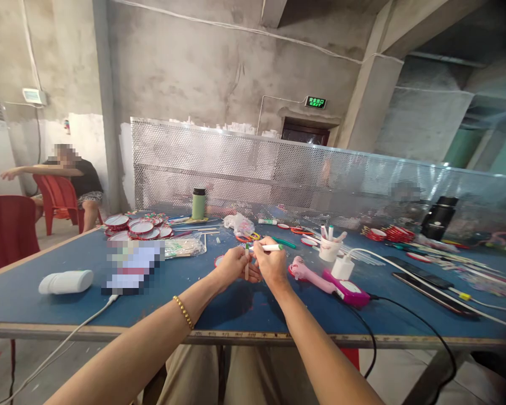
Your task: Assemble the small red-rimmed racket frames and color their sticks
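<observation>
Over the middle of the blue table, my left hand (pixel 231 265) is closed on a thin flat stick (pixel 247 265), pale like wood and held upright. A gold bead bracelet (pixel 183 313) circles that wrist. Pinched in my right hand (pixel 272 265) is a white marker pen (pixel 270 247) with green ends. Its tip points left and meets the upper part of the stick, which looks green there. Part of a red-rimmed round piece (pixel 218 260) shows behind my left hand. Just right of my right hand lies a pink glue gun (pixel 310 274).
A white cup of markers (pixel 329 247), a charger (pixel 343 266) and phones (pixel 436 295) with cables lie to the right. On the left are a white bottle (pixel 66 282), a lit phone (pixel 135 267) and red-rimmed discs (pixel 141 227). A perforated metal screen (pixel 236 169) stands behind; a person (pixel 73 177) sits far left.
</observation>
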`<state>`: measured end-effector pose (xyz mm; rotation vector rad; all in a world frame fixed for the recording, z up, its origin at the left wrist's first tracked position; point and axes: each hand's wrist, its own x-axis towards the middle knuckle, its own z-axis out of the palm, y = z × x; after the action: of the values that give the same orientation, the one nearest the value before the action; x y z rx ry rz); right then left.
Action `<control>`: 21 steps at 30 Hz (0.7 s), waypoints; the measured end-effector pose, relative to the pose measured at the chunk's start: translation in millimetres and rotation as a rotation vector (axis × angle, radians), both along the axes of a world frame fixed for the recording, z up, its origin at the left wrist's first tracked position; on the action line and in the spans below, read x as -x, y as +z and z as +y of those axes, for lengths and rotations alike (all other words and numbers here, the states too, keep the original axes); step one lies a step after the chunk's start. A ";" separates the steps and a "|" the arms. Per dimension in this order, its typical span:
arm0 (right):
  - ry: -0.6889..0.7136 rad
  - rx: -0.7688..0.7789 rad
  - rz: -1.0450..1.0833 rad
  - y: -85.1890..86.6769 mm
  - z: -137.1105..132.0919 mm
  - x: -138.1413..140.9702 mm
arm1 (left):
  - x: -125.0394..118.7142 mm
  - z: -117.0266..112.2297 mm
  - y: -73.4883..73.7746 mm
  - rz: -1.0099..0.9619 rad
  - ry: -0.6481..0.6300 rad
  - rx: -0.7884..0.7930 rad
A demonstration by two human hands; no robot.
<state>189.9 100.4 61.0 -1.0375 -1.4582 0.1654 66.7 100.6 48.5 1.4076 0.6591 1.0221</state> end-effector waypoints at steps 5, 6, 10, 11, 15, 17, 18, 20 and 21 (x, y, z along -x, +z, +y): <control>0.007 -0.007 -0.005 -1.9 2.6 -0.8 | 0.0 -1.0 1.4 -0.004 0.012 0.003; 0.010 -0.007 -0.001 -2.0 2.7 -0.8 | 0.0 -1.3 1.8 0.000 0.011 0.004; 0.031 -0.003 0.052 -0.8 1.9 -0.8 | -0.2 -2.5 2.9 0.009 0.006 -0.005; 0.037 0.003 0.070 -0.5 1.6 -0.7 | -0.3 -2.5 2.9 0.008 0.007 -0.007; 0.063 0.017 0.110 -0.2 0.6 -0.5 | -0.4 -1.5 1.8 -0.004 0.011 -0.010; 0.074 0.014 0.105 -0.8 0.6 -0.5 | -0.6 -0.8 1.3 -0.006 0.010 -0.013; 0.078 0.013 0.099 -1.2 0.8 -0.6 | -0.7 -0.6 1.1 -0.006 0.009 -0.016; 0.083 0.013 0.086 -1.8 1.5 -0.9 | -0.9 -0.6 1.0 -0.005 0.012 -0.022; 0.085 0.013 0.082 -2.1 2.0 -1.1 | -1.0 -0.7 1.0 -0.004 0.015 -0.024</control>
<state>191.0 102.3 59.0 -0.9690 -1.4286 0.2758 67.6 99.8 49.5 1.4233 0.6576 1.0473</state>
